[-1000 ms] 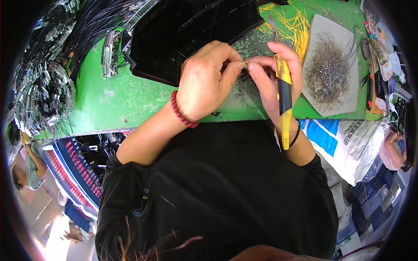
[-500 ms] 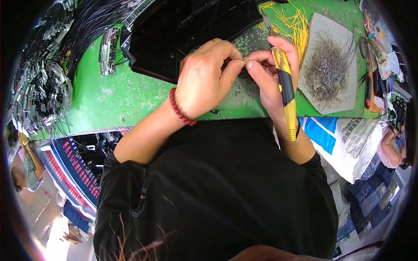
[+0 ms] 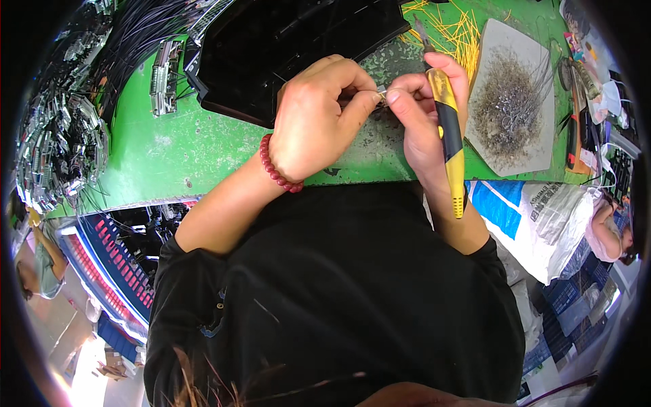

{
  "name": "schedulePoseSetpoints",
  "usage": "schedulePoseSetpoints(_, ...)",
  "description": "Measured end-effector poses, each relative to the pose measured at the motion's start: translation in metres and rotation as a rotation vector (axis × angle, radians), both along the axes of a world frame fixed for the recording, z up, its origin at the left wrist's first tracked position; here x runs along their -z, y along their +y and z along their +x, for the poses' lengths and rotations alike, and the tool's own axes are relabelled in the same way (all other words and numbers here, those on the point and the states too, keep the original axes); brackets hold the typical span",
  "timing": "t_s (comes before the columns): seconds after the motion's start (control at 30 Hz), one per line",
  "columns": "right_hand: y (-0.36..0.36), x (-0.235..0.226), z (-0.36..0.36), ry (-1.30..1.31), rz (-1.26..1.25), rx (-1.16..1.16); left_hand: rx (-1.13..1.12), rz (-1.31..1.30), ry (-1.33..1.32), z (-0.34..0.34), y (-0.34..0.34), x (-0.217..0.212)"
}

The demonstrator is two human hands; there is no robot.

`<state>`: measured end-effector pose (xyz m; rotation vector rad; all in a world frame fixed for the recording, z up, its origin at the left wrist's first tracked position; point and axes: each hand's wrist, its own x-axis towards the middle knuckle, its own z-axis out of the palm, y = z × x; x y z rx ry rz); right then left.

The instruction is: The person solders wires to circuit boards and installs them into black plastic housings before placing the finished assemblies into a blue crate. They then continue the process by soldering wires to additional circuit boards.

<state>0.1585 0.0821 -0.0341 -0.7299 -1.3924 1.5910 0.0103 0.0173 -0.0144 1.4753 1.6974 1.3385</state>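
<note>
My left hand [image 3: 322, 117], with a red bead bracelet at the wrist, is closed in a pinch. Its fingertips meet those of my right hand [image 3: 428, 112] around a tiny pale piece [image 3: 382, 93], too small to name. Across the right palm lies a yellow and black soldering iron [image 3: 447, 125], held between thumb and index finger with its dark tip pointing away from me. Just beyond both hands is a large black plastic housing [image 3: 271, 68], partly hidden by my left hand.
Cut yellow wires [image 3: 453, 34] lie beyond the iron's tip. A grey slab [image 3: 542, 139] with dark residue is on the right of the green bench [image 3: 163, 159]. Shiny small parts [image 3: 64, 146] and black cables [image 3: 139, 41] pile up at left, near a silver connector strip [image 3: 165, 78].
My right hand has shifted slightly, and the soldering iron has tilted a little with it. A pale bit now shows between the fingertips. The black housing sits slightly further left.
</note>
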Motion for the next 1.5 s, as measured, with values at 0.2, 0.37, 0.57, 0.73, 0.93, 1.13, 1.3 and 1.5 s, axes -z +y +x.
schedulePoseSetpoints(0.2, 0.0, -0.001, 0.005, -0.044, 0.104, -0.001, -0.004, -0.05, -0.063, -0.002, 0.001, -0.002)
schedulePoseSetpoints(0.37, 0.003, -0.004, 0.004, -0.119, 0.123, -0.027, 0.005, -0.049, -0.064, -0.002, 0.001, -0.001)
schedulePoseSetpoints(0.57, 0.003, -0.001, 0.001, -0.075, 0.115, -0.028, 0.004, -0.043, -0.035, -0.003, 0.001, -0.001)
schedulePoseSetpoints(0.73, 0.009, -0.004, 0.005, -0.091, 0.226, 0.04, 0.018, -0.055, -0.044, -0.004, 0.001, -0.001)
schedulePoseSetpoints(0.93, 0.013, -0.006, 0.007, -0.183, 0.528, -0.056, 0.006, -0.047, -0.01, -0.003, 0.001, 0.002)
schedulePoseSetpoints(1.13, 0.012, -0.009, 0.005, -0.206, 0.408, -0.12, 0.005, -0.035, 0.002, -0.001, 0.0, 0.006)
schedulePoseSetpoints(1.3, 0.013, -0.01, 0.01, -0.194, 0.265, -0.048, -0.001, -0.045, 0.011, -0.001, 0.0, 0.004)
schedulePoseSetpoints(1.5, 0.01, -0.011, 0.01, -0.285, 0.254, -0.069, 0.007, -0.036, 0.026, -0.001, 0.0, 0.005)
